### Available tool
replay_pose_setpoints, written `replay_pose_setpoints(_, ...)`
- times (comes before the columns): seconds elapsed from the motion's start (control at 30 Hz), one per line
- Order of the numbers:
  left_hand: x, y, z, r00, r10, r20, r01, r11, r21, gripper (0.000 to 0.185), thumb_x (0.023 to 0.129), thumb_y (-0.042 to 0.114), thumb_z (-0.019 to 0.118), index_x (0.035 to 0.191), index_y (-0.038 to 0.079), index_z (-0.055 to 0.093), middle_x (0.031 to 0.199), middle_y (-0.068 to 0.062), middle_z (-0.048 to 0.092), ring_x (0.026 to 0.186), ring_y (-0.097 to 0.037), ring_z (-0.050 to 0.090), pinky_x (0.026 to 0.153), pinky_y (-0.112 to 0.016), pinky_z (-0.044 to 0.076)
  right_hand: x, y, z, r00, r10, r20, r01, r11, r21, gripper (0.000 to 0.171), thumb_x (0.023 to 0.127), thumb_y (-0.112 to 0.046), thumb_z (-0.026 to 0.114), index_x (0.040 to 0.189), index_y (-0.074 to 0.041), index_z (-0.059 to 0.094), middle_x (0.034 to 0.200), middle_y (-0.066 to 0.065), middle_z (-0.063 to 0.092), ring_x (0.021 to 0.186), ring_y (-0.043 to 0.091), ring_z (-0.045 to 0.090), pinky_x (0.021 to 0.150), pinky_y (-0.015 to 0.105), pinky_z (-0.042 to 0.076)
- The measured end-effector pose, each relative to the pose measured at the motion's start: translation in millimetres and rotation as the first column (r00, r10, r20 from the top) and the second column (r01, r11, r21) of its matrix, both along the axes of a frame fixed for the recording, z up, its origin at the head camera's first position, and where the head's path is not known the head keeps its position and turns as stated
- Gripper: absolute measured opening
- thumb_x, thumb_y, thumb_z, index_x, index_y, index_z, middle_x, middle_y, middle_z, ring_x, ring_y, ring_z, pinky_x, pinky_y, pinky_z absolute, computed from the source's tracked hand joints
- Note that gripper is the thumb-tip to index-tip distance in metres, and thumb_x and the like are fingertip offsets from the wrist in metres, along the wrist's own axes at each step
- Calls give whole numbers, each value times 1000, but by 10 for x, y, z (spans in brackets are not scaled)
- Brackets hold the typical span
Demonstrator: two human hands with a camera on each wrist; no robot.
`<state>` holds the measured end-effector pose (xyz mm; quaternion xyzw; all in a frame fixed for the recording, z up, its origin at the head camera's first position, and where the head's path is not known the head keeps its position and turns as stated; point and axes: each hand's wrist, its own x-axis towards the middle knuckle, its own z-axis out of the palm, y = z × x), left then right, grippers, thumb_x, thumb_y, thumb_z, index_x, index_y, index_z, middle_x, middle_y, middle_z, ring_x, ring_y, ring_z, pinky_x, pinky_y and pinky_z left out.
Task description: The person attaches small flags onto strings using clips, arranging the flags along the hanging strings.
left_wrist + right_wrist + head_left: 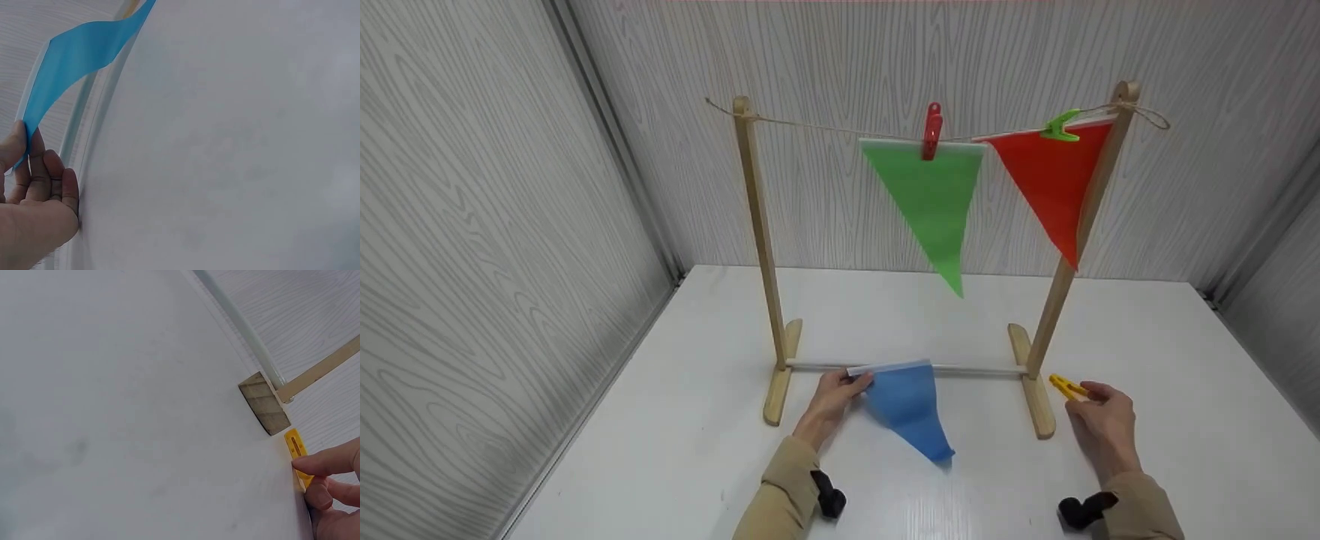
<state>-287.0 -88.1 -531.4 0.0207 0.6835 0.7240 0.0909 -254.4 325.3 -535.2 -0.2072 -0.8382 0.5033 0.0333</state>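
Left hand (pixel 834 397) pinches with thumb and fingers (pixel 39 169); right hand (pixel 1102 427) seemingly pinches too, both forearms outstretched.

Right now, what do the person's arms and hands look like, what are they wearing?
Both hands are bare, with no gloves or rings visible. The left hand comes out of a beige long sleeve, and the right hand out of a matching beige sleeve. A black strap-like mount sits at each wrist, on the left and on the right.

- In the left wrist view we lose the blue flag (pixel 73 53) at the top edge.
- In the right wrist view fingers (pixel 326 464) cover the yellow peg (pixel 295 445) partly.
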Motion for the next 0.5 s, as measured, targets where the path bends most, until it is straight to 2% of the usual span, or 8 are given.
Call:
replay_pose_setpoints(0.07,-5,2,-4,1000,-8,-4,8,1000,10,30,98,14,67,117,-8,64,94,2,68,88,-5,63,83,-25,48,-4,8,0,1000,-4,-7,4,1000,23,56,89,-6,64,140,10,49,137,31,48,94,20,55,75,16,43)
replay_pose_setpoints(0.13,-6,4,-9,1000,-12,-12,12,1000,9,30,97,14,67,118,-8,64,94,2,69,87,-5,63,83,-25,49,-7,7,0,1000,-10,-7,10,1000,27,54,89,-5,65,139,11,51,136,31,50,89,17,54,68,12,40)
replay_pose_setpoints(0.33,-14,11,-10,1000,-5,-13,5,1000,18,30,97,12,67,118,-9,64,94,2,68,87,-5,63,84,-25,49,-16,-13,-10,1000,-17,-4,17,1000,20,53,90,-5,62,139,10,51,137,30,51,100,26,55,75,17,41)
replay_pose_setpoints(0.5,-7,11,2,1000,-7,-12,7,1000,14,30,97,12,66,118,-10,64,93,2,68,87,-5,62,85,-26,49,-8,-9,-12,1000,-13,-3,13,1000,-8,54,92,-10,64,140,8,50,136,27,52,99,22,56,72,13,41)
